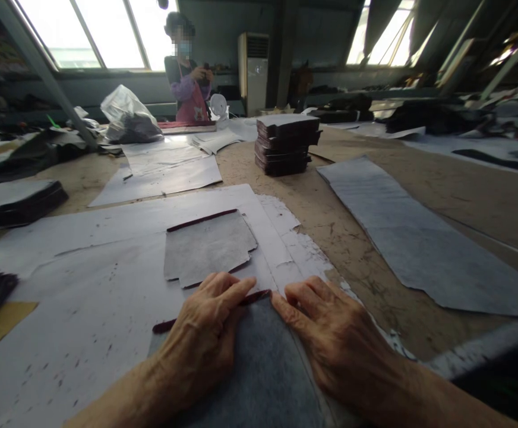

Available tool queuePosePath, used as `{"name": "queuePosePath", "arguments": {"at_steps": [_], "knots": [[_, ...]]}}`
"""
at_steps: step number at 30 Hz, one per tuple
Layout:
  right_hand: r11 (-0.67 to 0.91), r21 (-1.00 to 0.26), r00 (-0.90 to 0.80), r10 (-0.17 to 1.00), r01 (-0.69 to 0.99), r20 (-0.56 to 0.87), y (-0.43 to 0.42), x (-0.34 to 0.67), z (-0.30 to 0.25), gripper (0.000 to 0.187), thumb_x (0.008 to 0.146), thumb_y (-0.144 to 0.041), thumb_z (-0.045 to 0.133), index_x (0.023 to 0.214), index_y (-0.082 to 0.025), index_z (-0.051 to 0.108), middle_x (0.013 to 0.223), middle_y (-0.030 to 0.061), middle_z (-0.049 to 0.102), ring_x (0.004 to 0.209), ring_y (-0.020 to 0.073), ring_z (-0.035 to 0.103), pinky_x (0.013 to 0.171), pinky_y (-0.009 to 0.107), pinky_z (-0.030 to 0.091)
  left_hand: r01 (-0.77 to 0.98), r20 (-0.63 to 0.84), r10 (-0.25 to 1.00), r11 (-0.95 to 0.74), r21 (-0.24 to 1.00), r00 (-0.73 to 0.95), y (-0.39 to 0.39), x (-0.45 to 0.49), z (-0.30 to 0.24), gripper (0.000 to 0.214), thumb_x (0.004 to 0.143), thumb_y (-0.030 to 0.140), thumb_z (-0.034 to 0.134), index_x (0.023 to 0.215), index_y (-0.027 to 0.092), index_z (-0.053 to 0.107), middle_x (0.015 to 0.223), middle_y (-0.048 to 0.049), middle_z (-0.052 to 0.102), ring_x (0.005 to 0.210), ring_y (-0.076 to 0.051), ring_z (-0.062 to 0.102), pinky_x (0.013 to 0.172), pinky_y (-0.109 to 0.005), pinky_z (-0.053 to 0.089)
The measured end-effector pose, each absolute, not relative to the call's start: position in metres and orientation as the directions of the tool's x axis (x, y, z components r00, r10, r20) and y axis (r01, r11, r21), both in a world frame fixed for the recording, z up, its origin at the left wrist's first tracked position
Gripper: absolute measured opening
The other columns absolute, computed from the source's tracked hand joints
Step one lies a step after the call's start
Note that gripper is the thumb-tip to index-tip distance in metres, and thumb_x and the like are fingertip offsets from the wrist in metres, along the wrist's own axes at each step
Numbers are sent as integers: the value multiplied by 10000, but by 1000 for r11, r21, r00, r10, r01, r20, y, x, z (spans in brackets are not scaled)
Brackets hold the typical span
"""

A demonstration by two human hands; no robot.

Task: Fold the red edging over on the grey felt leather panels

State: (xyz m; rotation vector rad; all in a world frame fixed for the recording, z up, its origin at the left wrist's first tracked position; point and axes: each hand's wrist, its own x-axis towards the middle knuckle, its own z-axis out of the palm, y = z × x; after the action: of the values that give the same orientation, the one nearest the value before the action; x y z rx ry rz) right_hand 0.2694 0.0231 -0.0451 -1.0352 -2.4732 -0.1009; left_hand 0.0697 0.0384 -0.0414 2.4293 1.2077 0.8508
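Note:
A grey-backed sheet piece [272, 368], perhaps leather or fabric, lies in front of me, its far edge folded over to show a dark red strip. My left hand [209, 327] is closed on that folded edge, fingers bent and pressed down. At the right corner of the fold, my right hand [330, 333] has its fingers curled, with thumb and forefinger at the edge. Both hands hide parts of the strip. Just beyond them rests a similar grey piece [209, 246] with dark red edges and a notched outline. White paper [89, 285] lies beneath both pieces.
A stack of dark red pieces [286, 145] stands farther back. To the right lies a long grey sheet [419, 238]. Dark stacks [16, 202] sit at left, near a plastic bag [128, 116]. Across the table stands a person [190, 83] in a pink apron.

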Motion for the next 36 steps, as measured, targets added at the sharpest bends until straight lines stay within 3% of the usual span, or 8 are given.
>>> {"name": "queuePosePath", "arguments": {"at_steps": [4,17,26,29,33,36], "knots": [[718,-114,-611,655,687,445,24,270,-45,373,757,-43,405,1087,-66,579,904,123,556,815,237,452,707,421,444,622,345,765,-643,447,543,38,72,-39,374,821,46,337,1069,193,575,851,-54,489,778,-159,469,665,-310,452],[712,-123,-594,657,691,465,25,269,-46,354,778,-54,393,1075,-67,585,883,120,565,805,234,470,693,412,448,634,340,710,-704,321,616,35,72,-43,568,708,17,347,1217,242,463,869,-57,437,780,-181,424,668,-361,425],[682,-327,-457,701,654,547,29,278,-47,308,822,-39,393,1073,-99,561,897,77,576,826,170,499,748,315,453,688,300,716,-694,211,630,34,71,-45,558,728,36,369,1241,247,426,931,-66,435,821,-194,410,715,-373,420],[702,-242,-510,672,670,537,30,276,-47,374,801,-43,400,1144,-93,542,871,92,561,802,193,485,694,339,457,705,286,734,-676,214,616,33,72,-48,593,714,36,387,1269,244,393,953,-69,440,828,-198,415,727,-382,427],[726,-107,-601,634,679,486,29,271,-44,388,783,-61,417,1128,-120,583,851,113,543,761,214,461,651,375,449,731,367,769,-626,271,523,34,72,-49,611,744,29,368,1336,148,270,1036,-102,454,922,-213,422,833,-403,423],[711,-112,-595,654,694,467,30,270,-43,388,783,-59,413,1113,-133,602,862,116,544,771,213,464,667,381,449,777,379,829,-536,329,411,32,65,-43,455,802,100,385,1256,140,377,1014,-93,490,923,-217,450,822,-403,432]]}}
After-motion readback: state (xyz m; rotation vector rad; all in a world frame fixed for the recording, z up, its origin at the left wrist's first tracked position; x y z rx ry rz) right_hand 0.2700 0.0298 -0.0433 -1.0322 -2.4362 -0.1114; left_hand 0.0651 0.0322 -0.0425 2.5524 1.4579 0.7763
